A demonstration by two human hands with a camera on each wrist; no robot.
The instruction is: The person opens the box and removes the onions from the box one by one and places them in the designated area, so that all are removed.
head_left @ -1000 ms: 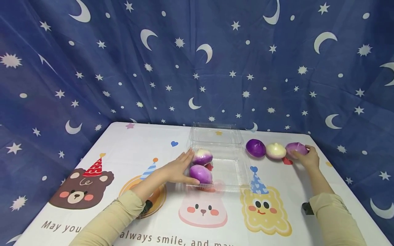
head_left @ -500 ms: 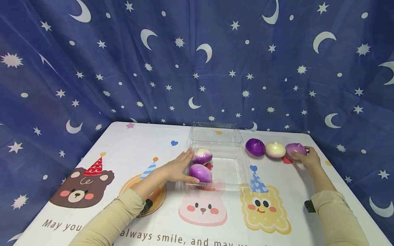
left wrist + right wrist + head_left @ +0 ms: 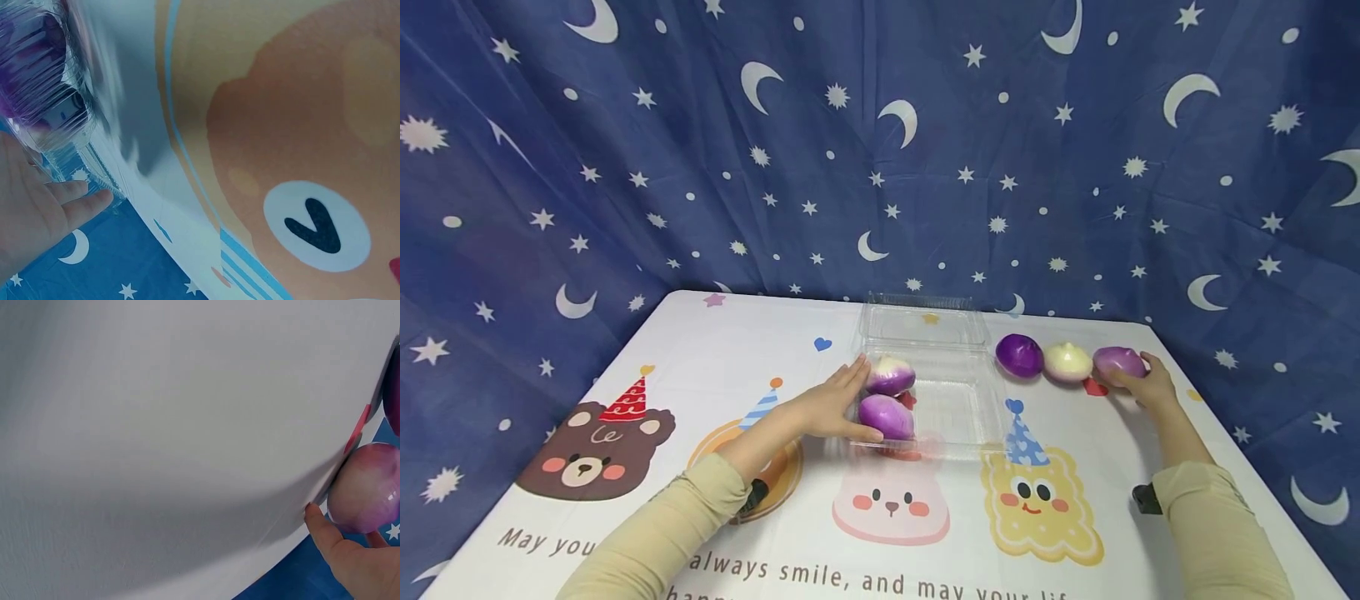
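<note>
Curtain: dark blue cloth with white moons and stars, hanging at 12 o'clock behind the table.
Table: white cover with cartoon prints; a brown bear between 8 and 9 o'clock from the box, a pink rabbit at 7, a yellow biscuit between 4 and 5.
Box: clear plastic, standing open in mid-table, its lid laid back at 12 o'clock.
Onions in the box: two, along its 9 o'clock side; a purple-and-white onion toward 10 and a lilac onion toward 8, close together.
Onions on the table: a row of three between 2 and 3 o'clock from the box; the dark purple onion nearest it, the white onion in the middle, the light purple onion at the far end.
Left hand: at the box's 9 o'clock edge, thumb and fingers spread wide, resting against the side and gripping nothing.
Right hand: at the light purple onion's 4 o'clock, thumb and fingers curved around it, parted about as far as the onion is wide; how firmly they hold, I cannot tell.
Sleeves: pale yellow, ending above both wrists.
</note>
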